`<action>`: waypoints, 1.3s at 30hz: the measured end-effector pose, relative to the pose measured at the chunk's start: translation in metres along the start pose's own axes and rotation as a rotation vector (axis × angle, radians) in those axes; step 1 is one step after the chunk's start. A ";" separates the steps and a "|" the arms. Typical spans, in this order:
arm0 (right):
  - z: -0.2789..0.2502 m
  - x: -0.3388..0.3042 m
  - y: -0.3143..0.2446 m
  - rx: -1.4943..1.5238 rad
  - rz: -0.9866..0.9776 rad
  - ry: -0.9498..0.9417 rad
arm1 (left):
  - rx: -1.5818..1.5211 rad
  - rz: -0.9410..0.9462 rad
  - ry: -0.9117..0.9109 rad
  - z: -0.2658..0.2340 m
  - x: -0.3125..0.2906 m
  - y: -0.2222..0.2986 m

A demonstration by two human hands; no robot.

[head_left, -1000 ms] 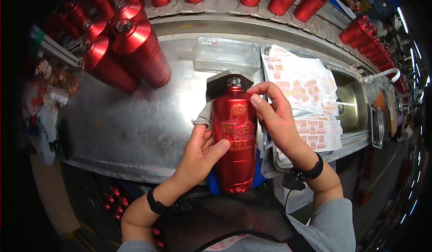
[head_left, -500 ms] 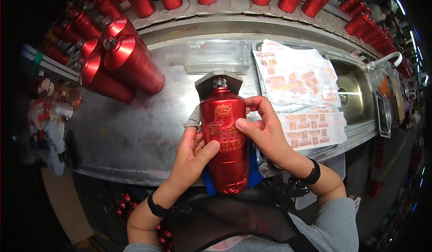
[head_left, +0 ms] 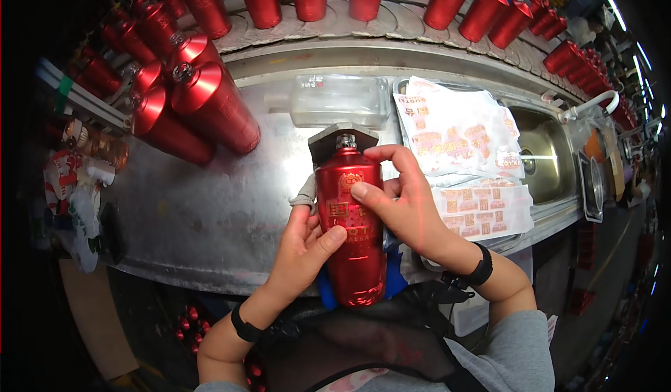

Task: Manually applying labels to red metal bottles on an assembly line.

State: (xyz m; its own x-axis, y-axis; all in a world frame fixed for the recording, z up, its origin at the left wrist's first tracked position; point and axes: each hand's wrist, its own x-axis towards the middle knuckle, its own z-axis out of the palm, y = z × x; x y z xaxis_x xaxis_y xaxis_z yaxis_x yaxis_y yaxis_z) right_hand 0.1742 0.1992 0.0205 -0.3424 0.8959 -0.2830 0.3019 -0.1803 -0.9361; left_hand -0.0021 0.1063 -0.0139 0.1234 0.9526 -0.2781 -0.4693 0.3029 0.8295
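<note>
A shiny red bottle (head_left: pixel 355 266) with gold markings lies in front of me, its clear uncapped neck pointing away. It rests against a dark angled support (head_left: pixel 328 140) at the table's near edge, over a blue cloth (head_left: pixel 395 273). My left hand (head_left: pixel 300 248) grips the bottle's left side, thumb on its front, a grey cloth (head_left: pixel 305 190) by the fingertips. On the upper right, my right hand (head_left: pixel 405 203) presses its thumb onto the gold emblem, with the forefinger curled by the shoulder. Whether a sticker lies under that thumb cannot be made out.
Several red bottles (head_left: pixel 217 109) stand at the left. Beyond the metal table (head_left: pixel 189 217) a conveyor (head_left: pixel 398 21) carries more. A clear bottle (head_left: pixel 340 102) lies at the back. Right are sticker sheets (head_left: pixel 482 207) on a tray, then a sink (head_left: pixel 549 154) with a white tap (head_left: pixel 594 104).
My right thumb has moved up and left across the bottle's front onto the emblem. My left hand keeps its grip. Bottles on the conveyor have shifted right.
</note>
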 end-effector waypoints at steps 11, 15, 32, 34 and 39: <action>0.008 0.012 0.007 -0.075 -0.147 0.040 | -0.015 0.002 -0.013 0.001 -0.002 0.000; 0.008 0.016 0.009 -0.080 -0.147 0.052 | -0.031 0.015 -0.023 0.000 0.001 -0.001; 0.003 0.020 0.017 0.055 -0.114 0.023 | 0.020 0.042 0.000 0.000 0.000 -0.003; 0.002 0.018 0.015 0.030 -0.155 0.023 | 0.012 0.043 -0.016 0.001 0.001 -0.002; 0.010 0.008 -0.008 -0.388 -0.256 0.042 | 0.090 0.000 0.052 0.007 -0.002 0.003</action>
State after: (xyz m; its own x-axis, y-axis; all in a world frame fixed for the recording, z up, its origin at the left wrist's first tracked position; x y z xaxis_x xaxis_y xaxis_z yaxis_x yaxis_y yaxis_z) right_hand 0.1606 0.2036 0.0240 -0.4155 0.9089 -0.0363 0.5254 0.2072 -0.8252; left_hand 0.0023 0.1053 -0.0069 0.0767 0.9507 -0.3005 -0.3886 0.3060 0.8691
